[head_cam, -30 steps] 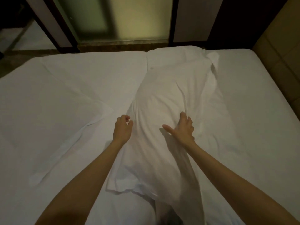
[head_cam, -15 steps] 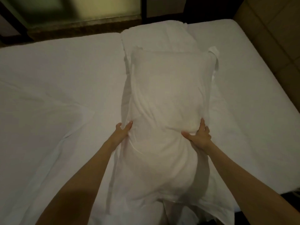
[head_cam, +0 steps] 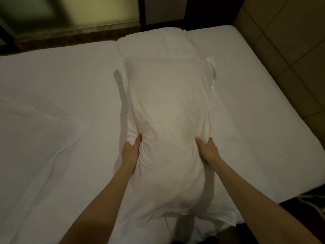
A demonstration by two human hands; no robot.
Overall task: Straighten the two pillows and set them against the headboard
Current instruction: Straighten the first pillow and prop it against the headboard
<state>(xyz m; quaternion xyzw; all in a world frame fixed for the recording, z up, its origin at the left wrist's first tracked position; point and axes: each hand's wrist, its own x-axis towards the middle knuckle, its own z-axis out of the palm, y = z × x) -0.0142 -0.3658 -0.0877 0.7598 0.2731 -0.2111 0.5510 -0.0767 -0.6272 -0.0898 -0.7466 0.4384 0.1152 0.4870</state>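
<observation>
A white pillow (head_cam: 168,124) lies lengthways in the middle of the bed, running away from me. My left hand (head_cam: 131,151) grips its left side and my right hand (head_cam: 206,150) grips its right side, both squeezing the filling in at the waist. A second white pillow (head_cam: 154,44) lies beyond it at the far edge of the bed, partly covered by the near pillow. The padded tan headboard (head_cam: 284,37) runs along the right side of the bed.
The white bed sheet (head_cam: 58,81) covers the mattress, with a folded, wrinkled flap of sheet (head_cam: 52,127) at the left. A dark wall and a frosted glass panel (head_cam: 88,13) stand past the far edge. A dark floor gap with a cable (head_cam: 309,201) shows at lower right.
Both hands have gone from resting on top of the pillow to clamping its two sides. The pillow has been turned square to me and plumped, and the view has shifted right.
</observation>
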